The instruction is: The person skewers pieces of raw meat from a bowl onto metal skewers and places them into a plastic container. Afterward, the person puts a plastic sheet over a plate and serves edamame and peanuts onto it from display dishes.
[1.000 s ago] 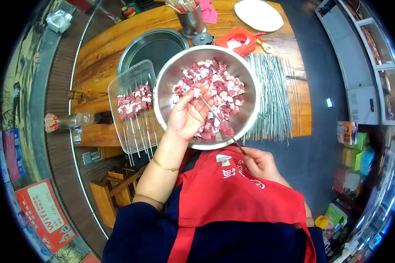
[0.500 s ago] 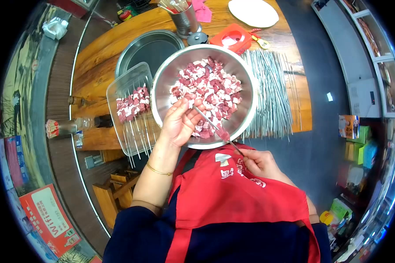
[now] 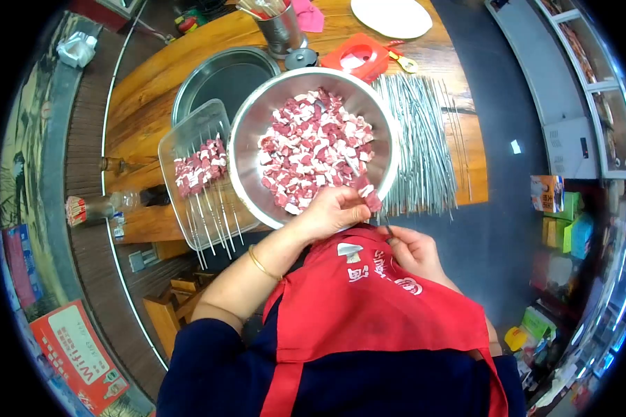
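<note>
My right hand [image 3: 417,251] grips the lower end of a metal skewer [image 3: 388,230] in front of my apron. Pieces of meat [image 3: 373,201] are threaded on it, and its tip points up over the big steel bowl [image 3: 238,156]. At the bowl's near rim my left hand [image 3: 332,213] is closed, thumb and fingers against the meat on the skewer; its fingertips are partly hidden. Chopped red and white meat [image 3: 316,149] fills the middle of the bowl. To the left, loaded skewers [image 3: 202,167] lie in a clear plastic tray [image 3: 170,151].
Right of the bowl lies a broad pile of bare metal skewers [image 3: 417,142]. Behind stand a dark round pan [image 3: 188,90], a metal can of sticks [image 3: 282,35], a red plastic container [image 3: 355,59] and a white plate [image 3: 393,17]. Everything rests on a wooden table [image 3: 135,94].
My left hand has moved from above the bowl's meat down and right to the near rim, closing at the meat on the skewer. My right hand still holds the skewer's lower end.
</note>
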The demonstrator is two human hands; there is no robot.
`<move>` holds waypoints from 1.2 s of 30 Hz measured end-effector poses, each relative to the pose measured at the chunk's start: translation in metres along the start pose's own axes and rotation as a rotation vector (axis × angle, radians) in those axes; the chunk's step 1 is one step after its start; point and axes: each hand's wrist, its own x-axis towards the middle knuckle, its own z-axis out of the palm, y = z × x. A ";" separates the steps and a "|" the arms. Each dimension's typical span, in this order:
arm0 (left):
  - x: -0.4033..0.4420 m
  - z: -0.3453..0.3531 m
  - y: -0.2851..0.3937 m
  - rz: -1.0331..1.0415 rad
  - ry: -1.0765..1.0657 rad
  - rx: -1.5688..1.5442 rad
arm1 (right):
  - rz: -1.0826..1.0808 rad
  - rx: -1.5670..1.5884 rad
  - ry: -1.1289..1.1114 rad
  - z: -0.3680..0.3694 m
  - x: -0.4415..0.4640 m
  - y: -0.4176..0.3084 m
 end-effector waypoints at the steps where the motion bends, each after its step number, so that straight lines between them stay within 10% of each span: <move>1: 0.009 -0.009 0.007 0.235 0.127 0.530 | 0.075 0.076 0.033 -0.003 -0.002 -0.002; 4: 0.048 -0.058 0.019 0.514 0.532 1.316 | 0.128 0.102 0.083 -0.010 -0.006 0.002; 16: 0.051 -0.093 0.040 0.384 0.358 1.647 | 0.176 0.149 0.149 -0.006 -0.017 0.007; 18: 0.039 -0.096 0.040 0.156 0.552 0.707 | 0.135 0.081 0.110 -0.006 -0.014 0.006; 22: 0.026 -0.093 0.034 0.211 0.254 -0.613 | 0.134 -0.020 -0.062 -0.001 -0.003 -0.008; 36: 0.000 -0.063 0.028 0.322 0.192 -0.859 | -0.070 -0.238 -0.102 0.015 0.021 -0.015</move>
